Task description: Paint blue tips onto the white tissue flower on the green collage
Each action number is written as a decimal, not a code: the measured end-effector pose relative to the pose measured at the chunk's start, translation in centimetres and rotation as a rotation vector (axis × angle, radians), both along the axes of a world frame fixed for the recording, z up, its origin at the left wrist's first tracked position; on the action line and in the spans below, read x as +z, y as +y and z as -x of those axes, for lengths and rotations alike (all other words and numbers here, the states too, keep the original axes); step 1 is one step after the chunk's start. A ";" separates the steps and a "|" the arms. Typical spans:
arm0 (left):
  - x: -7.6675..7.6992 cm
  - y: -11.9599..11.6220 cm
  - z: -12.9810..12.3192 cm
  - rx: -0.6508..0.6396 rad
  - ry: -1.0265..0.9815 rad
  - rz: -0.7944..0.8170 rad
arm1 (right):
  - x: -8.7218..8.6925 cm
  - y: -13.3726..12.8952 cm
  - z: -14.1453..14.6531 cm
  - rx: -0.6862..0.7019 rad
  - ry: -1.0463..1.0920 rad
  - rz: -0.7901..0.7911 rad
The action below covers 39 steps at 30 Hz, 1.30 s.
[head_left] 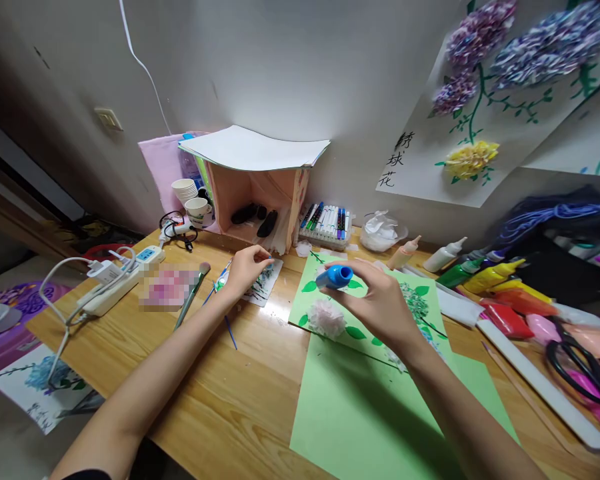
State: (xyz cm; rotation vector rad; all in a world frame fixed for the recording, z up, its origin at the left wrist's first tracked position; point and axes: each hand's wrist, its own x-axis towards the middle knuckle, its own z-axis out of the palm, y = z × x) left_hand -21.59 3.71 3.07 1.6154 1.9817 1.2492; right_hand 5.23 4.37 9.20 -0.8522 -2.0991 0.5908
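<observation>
My right grip (377,290) is clamped on a small, glossy blue bottle (334,277), tilted above the green flower sheet (306,271), its round, dark-blue hollow end facing my camera. On the bench (260,373), my left grip (247,270) hovers by painted paper (274,280); I can't tell whether its fingertips pinch anything.

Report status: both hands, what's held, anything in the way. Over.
Right hand: gripping blue bottle. Left hand: at small painted card, fingertip hold unclear. Right hand and bottle block view of part of flowered green sheet.
</observation>
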 end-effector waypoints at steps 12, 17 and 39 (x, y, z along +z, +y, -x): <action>2.8 -2.8 1.0 -0.032 0.034 -0.017 | -1.3 -0.8 1.9 0.100 -0.068 0.084; 4.6 -8.7 -1.0 -0.317 0.038 -0.010 | -1.6 -2.1 5.3 0.171 -0.089 0.081; 3.7 -13.0 6.5 0.199 0.044 -0.260 | -6.2 -3.0 13.7 0.582 -0.386 -0.490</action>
